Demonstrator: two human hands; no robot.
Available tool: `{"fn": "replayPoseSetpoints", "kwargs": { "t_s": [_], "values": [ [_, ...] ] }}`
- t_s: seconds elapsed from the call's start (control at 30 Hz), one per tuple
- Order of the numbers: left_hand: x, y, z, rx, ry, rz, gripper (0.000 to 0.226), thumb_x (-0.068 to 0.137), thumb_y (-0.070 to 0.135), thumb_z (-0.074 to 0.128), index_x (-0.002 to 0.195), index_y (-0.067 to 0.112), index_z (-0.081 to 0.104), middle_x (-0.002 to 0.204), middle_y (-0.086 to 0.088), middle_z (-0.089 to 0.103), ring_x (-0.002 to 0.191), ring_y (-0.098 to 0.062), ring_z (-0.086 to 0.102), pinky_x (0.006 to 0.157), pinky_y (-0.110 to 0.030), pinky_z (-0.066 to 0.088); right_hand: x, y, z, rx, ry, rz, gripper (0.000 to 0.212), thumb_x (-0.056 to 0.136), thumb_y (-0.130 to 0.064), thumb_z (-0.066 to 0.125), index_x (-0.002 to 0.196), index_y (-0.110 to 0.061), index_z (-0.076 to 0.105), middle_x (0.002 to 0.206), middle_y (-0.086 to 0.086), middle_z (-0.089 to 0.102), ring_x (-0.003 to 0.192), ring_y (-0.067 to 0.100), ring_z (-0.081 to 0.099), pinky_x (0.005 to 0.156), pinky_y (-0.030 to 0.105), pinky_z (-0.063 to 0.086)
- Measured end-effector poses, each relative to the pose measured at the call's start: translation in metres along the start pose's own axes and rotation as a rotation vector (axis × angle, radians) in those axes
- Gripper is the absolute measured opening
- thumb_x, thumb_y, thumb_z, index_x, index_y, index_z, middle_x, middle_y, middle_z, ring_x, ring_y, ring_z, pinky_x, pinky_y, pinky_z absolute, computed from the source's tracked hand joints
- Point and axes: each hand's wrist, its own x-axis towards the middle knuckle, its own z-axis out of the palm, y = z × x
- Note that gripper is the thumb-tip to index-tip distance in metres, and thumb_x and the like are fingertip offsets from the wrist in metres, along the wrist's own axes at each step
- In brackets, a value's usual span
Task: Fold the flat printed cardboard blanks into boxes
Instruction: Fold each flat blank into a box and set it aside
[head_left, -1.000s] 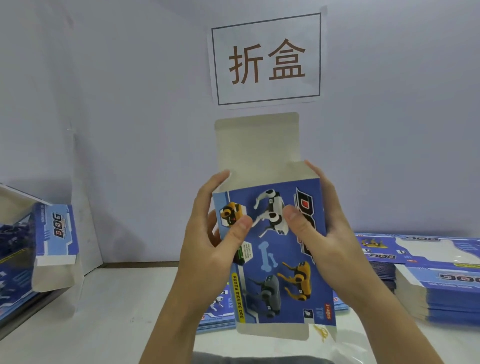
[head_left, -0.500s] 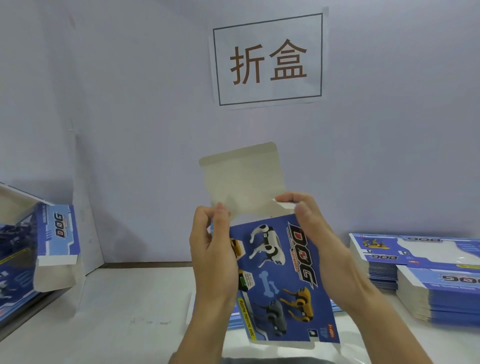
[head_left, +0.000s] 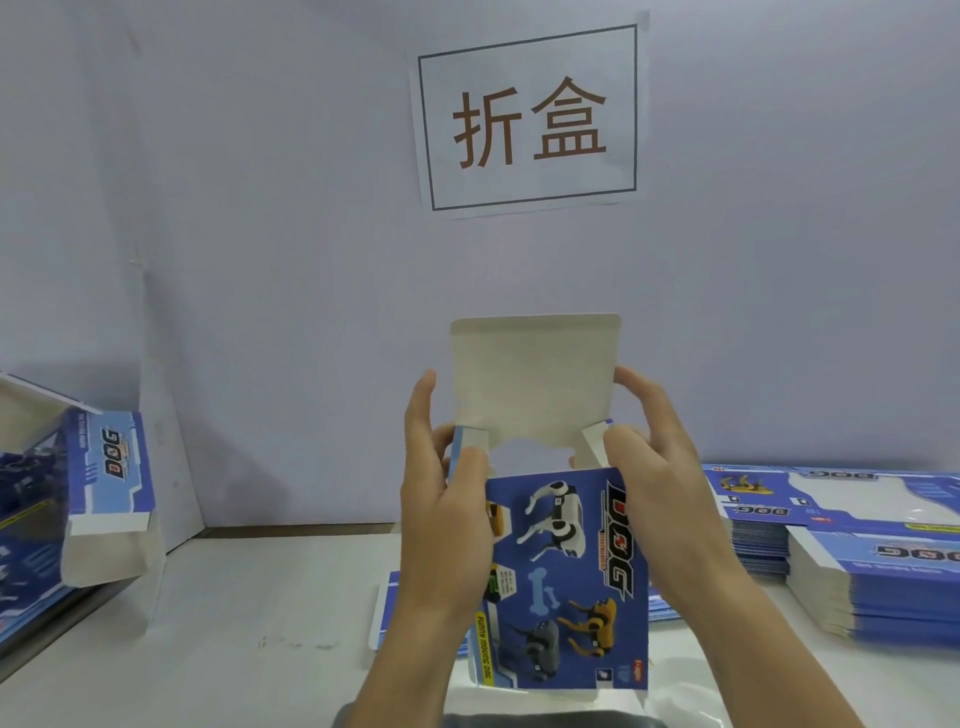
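Observation:
I hold a blue printed box (head_left: 571, 577) with robot dogs and "DOG" lettering upright in front of me, opened into a sleeve. Its plain grey top lid flap (head_left: 535, 384) stands up. My left hand (head_left: 447, 509) grips the box's left side, thumb on the small left side flap (head_left: 470, 436). My right hand (head_left: 660, 483) grips the right side, thumb by the small right side flap (head_left: 592, 447). Flat blanks (head_left: 841, 519) lie stacked at the right. A few more blanks (head_left: 384, 608) lie on the table behind the box.
Folded boxes (head_left: 104, 483) lean in a pile at the left edge. A paper sign (head_left: 530, 117) with two characters hangs on the lilac wall. The white table (head_left: 234, 623) runs below my hands.
The box has come square to me and opened into a sleeve. The lid flap now stands straight up. Both hands shifted to the top corners, at the side flaps.

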Motion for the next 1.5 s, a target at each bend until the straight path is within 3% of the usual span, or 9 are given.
{"fn": "replayPoseSetpoints", "kwargs": {
  "t_s": [0.17,0.33,0.47,0.57,0.7,0.8,0.9,1.0,1.5],
  "values": [
    [0.003,-0.002,-0.006,-0.037,0.056,0.063,0.01,0.098,0.017,0.051,0.096,0.024,0.059,0.085,-0.005,0.063,0.068,-0.014,0.061,0.055,-0.03,0.05,-0.003,0.005,0.001,0.096,-0.032,-0.03,0.017,0.08,-0.031,0.042,0.089,-0.029,0.057,0.068,0.015,0.056,0.057,0.03,0.056,0.046,0.033,0.045],
    [0.001,-0.006,-0.011,-0.246,0.081,-0.008,0.045,0.087,0.043,0.039,0.105,0.007,0.058,0.113,-0.009,0.068,0.104,-0.032,0.069,0.075,-0.04,0.06,-0.006,0.011,-0.001,0.321,-0.106,0.016,0.036,0.082,-0.041,0.042,0.097,-0.013,0.058,0.092,0.018,0.072,0.073,0.029,0.071,0.06,0.034,0.055],
    [0.001,-0.006,-0.009,-0.224,0.039,0.0,0.056,0.078,0.06,0.049,0.107,0.013,0.058,0.106,-0.009,0.068,0.098,-0.027,0.069,0.074,-0.038,0.06,-0.008,0.008,0.0,0.246,-0.094,-0.062,0.04,0.088,-0.046,0.043,0.104,-0.013,0.059,0.094,0.027,0.066,0.075,0.035,0.068,0.068,0.048,0.052],
    [0.002,-0.008,-0.008,-0.153,-0.001,0.03,0.043,0.086,0.049,0.045,0.109,0.015,0.056,0.098,-0.004,0.067,0.095,-0.023,0.069,0.065,-0.028,0.058,-0.009,0.007,0.003,0.16,-0.1,-0.108,0.028,0.089,-0.046,0.044,0.097,-0.026,0.062,0.096,0.024,0.064,0.087,0.046,0.065,0.076,0.057,0.052],
    [0.0,-0.007,-0.009,-0.143,-0.057,-0.004,0.028,0.094,0.048,0.045,0.114,0.03,0.054,0.114,-0.011,0.065,0.108,-0.033,0.068,0.077,-0.047,0.06,-0.007,0.008,0.0,0.183,-0.099,-0.096,0.031,0.086,-0.038,0.049,0.109,-0.02,0.057,0.102,0.013,0.069,0.083,0.026,0.074,0.058,0.031,0.058],
    [-0.002,-0.005,-0.008,-0.126,-0.085,-0.003,0.019,0.091,0.049,0.048,0.104,0.042,0.059,0.116,-0.004,0.065,0.114,-0.026,0.067,0.065,-0.034,0.063,-0.006,0.008,-0.003,0.199,-0.079,-0.099,0.029,0.084,-0.034,0.05,0.109,-0.02,0.056,0.1,0.008,0.07,0.079,0.021,0.074,0.052,0.024,0.055],
    [-0.003,-0.006,-0.007,-0.132,-0.085,0.004,0.033,0.08,0.052,0.047,0.104,0.032,0.056,0.109,0.002,0.067,0.11,-0.02,0.068,0.06,-0.025,0.06,-0.006,0.01,-0.004,0.186,-0.085,-0.116,0.027,0.084,-0.033,0.048,0.106,-0.022,0.058,0.09,0.002,0.073,0.074,0.019,0.074,0.049,0.022,0.054],
    [-0.003,-0.007,-0.007,-0.124,-0.088,0.021,0.043,0.074,0.057,0.05,0.105,0.028,0.053,0.107,0.002,0.068,0.108,-0.021,0.069,0.064,-0.031,0.063,-0.006,0.011,-0.003,0.159,-0.1,-0.133,0.029,0.085,-0.033,0.048,0.107,-0.019,0.058,0.085,-0.001,0.074,0.073,0.019,0.074,0.049,0.021,0.054],
    [0.003,-0.004,-0.016,-0.099,-0.147,0.0,0.021,0.083,0.043,0.058,0.099,0.029,0.06,0.112,-0.017,0.066,0.104,-0.034,0.07,0.061,-0.04,0.062,-0.009,0.008,0.0,0.219,-0.08,-0.148,0.016,0.092,-0.032,0.064,0.107,-0.028,0.061,0.091,-0.009,0.073,0.083,0.021,0.076,0.053,0.027,0.058]
  ]
}}
